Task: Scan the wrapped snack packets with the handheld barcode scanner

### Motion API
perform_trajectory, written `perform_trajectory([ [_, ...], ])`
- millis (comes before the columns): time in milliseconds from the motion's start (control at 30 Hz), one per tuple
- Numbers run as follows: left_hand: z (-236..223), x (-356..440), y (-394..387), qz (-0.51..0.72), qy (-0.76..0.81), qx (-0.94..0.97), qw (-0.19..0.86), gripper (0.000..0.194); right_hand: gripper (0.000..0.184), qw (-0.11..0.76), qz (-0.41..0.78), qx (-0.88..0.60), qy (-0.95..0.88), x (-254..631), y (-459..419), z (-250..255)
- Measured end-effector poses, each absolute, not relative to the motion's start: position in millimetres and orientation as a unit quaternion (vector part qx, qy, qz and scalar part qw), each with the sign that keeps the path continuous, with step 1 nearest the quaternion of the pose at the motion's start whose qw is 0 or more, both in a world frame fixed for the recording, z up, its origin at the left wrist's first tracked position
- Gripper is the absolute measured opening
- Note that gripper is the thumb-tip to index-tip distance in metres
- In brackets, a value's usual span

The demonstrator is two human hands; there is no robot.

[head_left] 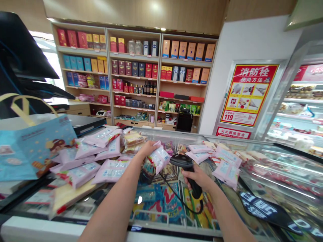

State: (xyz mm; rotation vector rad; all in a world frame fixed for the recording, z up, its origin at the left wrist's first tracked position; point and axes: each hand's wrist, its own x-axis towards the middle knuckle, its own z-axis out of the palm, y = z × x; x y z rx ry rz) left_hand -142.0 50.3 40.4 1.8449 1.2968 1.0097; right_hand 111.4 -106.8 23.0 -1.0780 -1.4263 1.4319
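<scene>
**Landmark:** glass-topped freezer (pixel 275 168), runs across the frame in front of the person.
**Bag:** blue paper gift bag (pixel 32 151), cartoon print, yellow handles, at the freezer's left end.
**Left packets:** pile of flat, glossy pink-and-white plastic packets (pixel 111 171) on the freezer's left side, loosely overlapping.
**Left hand:** left hand (pixel 148 149) over the freezer's middle, narrow grip, fingers closed on one pink-and-white packet (pixel 160 158), soft and crumpled at the top.
**Right hand:** right hand (pixel 194 176) just beside the packet, wrapped firmly around the handle of a scanner (pixel 183 161), hard black plastic, pistol-shaped, yellow band low on the handle.
**Cable:** thin black cable (pixel 181 198) curves down from the scanner, over the freezer's glass.
**Right packets:** smaller scatter of the same packets (pixel 227 164) on the freezer, right of the scanner.
**Behind:** wooden shelves (pixel 133 77) beyond the freezer, rows of boxes and bottles.
**Far right:** red-and-yellow fire hydrant poster (pixel 248 94) on a white wall, chilled display case (pixel 300 111) beside it.
</scene>
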Motion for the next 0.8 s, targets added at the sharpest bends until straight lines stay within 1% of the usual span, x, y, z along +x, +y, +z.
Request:
perform_trajectory([
  [167, 37.6, -148.4, 52.1, 0.416, 0.476, 0.701, 0.329, 0.042, 0.031, 0.407, 0.574, -0.432, -0.564, 110.1, -107.8, 23.1],
  [367, 37.4, -150.9, 52.5, 0.413, 0.487, 0.704, 0.311, 0.037, 0.028, 0.417, 0.579, -0.423, -0.558, 105.7, -112.2, 26.5],
  [633, 38.4, -149.7, 43.8, 0.414, 0.487, 0.708, 0.301, 0.036, 0.037, 0.414, 0.58, -0.426, -0.557, 105.2, -112.1, 29.2],
  [800, 40.1, -151.0, 33.7, 0.398, 0.494, 0.717, 0.29, 0.031, 0.037, 0.397, 0.577, -0.435, -0.566, 103.5, -110.5, 32.7],
])
